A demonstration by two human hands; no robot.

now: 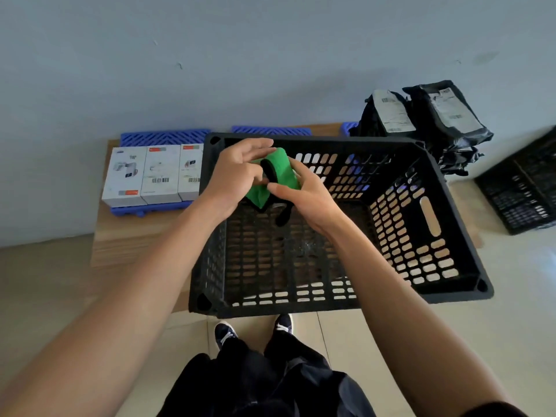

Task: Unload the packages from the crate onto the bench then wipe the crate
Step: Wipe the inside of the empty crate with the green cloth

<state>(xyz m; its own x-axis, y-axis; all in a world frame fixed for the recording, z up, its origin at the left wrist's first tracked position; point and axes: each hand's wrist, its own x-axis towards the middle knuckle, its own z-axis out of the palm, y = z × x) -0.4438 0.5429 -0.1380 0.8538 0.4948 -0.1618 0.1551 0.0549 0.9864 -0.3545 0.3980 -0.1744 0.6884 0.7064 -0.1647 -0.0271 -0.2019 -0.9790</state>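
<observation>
The black slotted crate (433, 224) stands on the low wooden bench (132, 236) with no packages inside. Both hands hover over its far left corner and hold a green cloth with black edging (279, 167). My left hand (234, 179) grips the cloth's left side, thumb across it. My right hand (304, 194) pinches its right edge, and a black strip hangs down from it. Three white boxes (150, 176) stand in a row left of the crate. Black plastic mailer bags with labels (433, 121) are piled at the back right.
Blue slotted mats (164, 136) lie under the white boxes and behind the crate. A second black crate (523, 191) sits on the floor at far right. A pale wall rises behind the bench. My shoes (255, 329) stand on the tiled floor just before the crate.
</observation>
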